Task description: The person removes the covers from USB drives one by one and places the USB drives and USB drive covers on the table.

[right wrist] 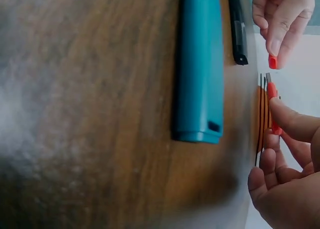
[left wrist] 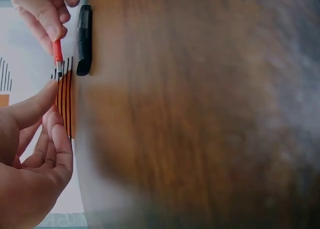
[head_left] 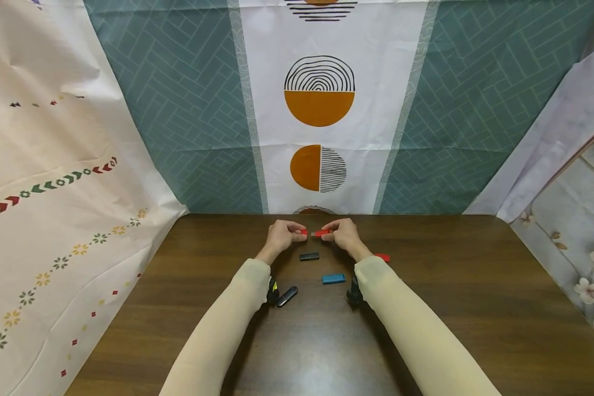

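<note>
Above the far part of the table, my left hand [head_left: 279,236] pinches a small red cap [right wrist: 272,62] between thumb and fingers. Facing it, my right hand [head_left: 345,235] pinches a red USB flash drive [right wrist: 273,106] by its body. The drive's bare metal connector [right wrist: 268,77] points toward the cap, with a narrow gap between the two. Just below the hands in the head view lies a black flash drive [head_left: 309,257]. A blue flash drive [head_left: 334,279] lies nearer, and looms large in the right wrist view.
Another black flash drive [head_left: 287,296] lies slantwise beside the left wrist's camera [head_left: 273,291]. Partly hidden by the right forearm is a red object [head_left: 383,257]. The brown wooden table [head_left: 475,308] ends at a patterned cloth [head_left: 319,110] behind the hands.
</note>
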Available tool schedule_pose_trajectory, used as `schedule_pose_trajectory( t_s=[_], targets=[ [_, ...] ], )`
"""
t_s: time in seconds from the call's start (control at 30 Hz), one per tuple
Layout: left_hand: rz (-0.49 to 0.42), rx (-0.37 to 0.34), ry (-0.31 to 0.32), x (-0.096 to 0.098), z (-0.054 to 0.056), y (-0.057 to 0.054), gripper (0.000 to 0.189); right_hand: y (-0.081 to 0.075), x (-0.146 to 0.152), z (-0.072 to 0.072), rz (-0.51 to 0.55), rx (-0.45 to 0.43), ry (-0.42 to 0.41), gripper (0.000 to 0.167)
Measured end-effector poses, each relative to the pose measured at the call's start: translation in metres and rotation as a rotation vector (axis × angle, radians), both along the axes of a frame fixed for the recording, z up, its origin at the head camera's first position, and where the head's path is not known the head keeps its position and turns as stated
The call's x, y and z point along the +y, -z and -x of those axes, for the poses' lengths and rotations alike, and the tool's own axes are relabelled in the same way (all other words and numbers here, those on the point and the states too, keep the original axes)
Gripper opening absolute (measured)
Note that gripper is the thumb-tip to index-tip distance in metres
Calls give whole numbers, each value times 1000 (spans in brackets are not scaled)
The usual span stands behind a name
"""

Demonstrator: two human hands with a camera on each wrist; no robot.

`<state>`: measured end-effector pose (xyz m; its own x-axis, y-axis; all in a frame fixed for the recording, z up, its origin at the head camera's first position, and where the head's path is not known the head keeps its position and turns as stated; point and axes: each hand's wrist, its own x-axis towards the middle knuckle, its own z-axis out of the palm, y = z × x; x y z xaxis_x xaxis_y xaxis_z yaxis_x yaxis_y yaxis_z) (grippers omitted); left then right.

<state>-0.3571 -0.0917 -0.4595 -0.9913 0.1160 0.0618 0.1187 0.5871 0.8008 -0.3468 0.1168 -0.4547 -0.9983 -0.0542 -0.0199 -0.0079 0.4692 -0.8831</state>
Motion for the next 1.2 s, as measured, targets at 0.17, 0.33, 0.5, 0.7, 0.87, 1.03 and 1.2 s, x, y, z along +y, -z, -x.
schedule_pose_trajectory(
  t_s=[0.17,0.33,0.5,0.7,0.87,1.03,1.2],
  targets=[
    [41,-5,10,0,0,3,24,6,-1,2,-46,4,-4,23],
    [80,0,30,1,-2,3,22,9,-3,2,-96,6,-16,22],
    [92,-10,40,3,-3,1,21,10,-4,2,-141,18,-8,20],
    [135,-15,52,7,-3,-1,20,10,-5,1,-185,23,-24,21],
    [128,-19,48,6,-3,-2,21,9,-5,1,-195,28,-35,21],
    [128,-31,55,5,-5,-2,22,10,-6,1,-205,24,-50,22],
    [126,-31,55,4,-5,-2,21,11,-7,0,-202,27,-61,20]
  ],
)
